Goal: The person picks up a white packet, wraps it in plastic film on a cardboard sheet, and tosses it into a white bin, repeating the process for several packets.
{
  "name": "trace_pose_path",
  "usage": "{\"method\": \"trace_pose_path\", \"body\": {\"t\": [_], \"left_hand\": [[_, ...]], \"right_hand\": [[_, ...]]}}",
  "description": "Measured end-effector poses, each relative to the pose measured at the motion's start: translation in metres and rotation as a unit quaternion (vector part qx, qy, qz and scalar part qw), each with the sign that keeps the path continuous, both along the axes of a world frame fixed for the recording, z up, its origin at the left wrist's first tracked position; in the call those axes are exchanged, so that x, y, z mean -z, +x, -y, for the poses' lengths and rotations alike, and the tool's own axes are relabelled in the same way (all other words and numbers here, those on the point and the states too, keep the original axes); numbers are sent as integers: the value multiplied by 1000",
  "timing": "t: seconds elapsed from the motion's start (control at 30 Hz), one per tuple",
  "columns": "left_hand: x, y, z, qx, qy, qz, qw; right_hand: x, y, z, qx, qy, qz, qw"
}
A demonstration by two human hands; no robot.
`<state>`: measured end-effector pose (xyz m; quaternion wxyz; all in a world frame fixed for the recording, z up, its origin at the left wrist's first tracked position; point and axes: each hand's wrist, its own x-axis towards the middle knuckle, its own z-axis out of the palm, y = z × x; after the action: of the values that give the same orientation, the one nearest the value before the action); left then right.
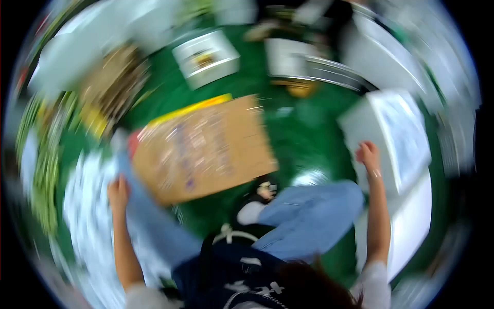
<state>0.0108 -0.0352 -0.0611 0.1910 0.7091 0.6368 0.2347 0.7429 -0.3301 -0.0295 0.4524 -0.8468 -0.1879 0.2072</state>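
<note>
My left hand [118, 191] is closed with the fingers curled in, out beside my left leg and over a pile of white plastic bags [85, 198]. My right hand [367, 154] is also curled into a loose fist, level with the side of a white foam box [404, 136]. Nothing shows in either hand, and both are blurred. In front of my legs a flattened brown cardboard box [221, 141] lies on the green floor, with a yellow-edged piece [195, 107] sticking out behind it.
An open white foam box [213, 77] with something yellowish inside stands ahead. Long green vegetable stalks [49, 170] lie along the left, near a brown bundle [116, 82]. More white foam boxes line the right. A person in dark clothing [332, 23] is at the far side.
</note>
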Motion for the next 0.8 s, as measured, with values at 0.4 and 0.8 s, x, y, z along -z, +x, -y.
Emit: {"method": "trace_pose_path", "body": {"t": [0.4, 0.8], "left_hand": [[68, -207, 128, -147, -130, -278, 940], [179, -205, 98, -93, -148, -39, 984]], "right_hand": [[8, -388, -211, -625, -57, -124, 769], [26, -394, -188, -616, -162, -35, 770]]}}
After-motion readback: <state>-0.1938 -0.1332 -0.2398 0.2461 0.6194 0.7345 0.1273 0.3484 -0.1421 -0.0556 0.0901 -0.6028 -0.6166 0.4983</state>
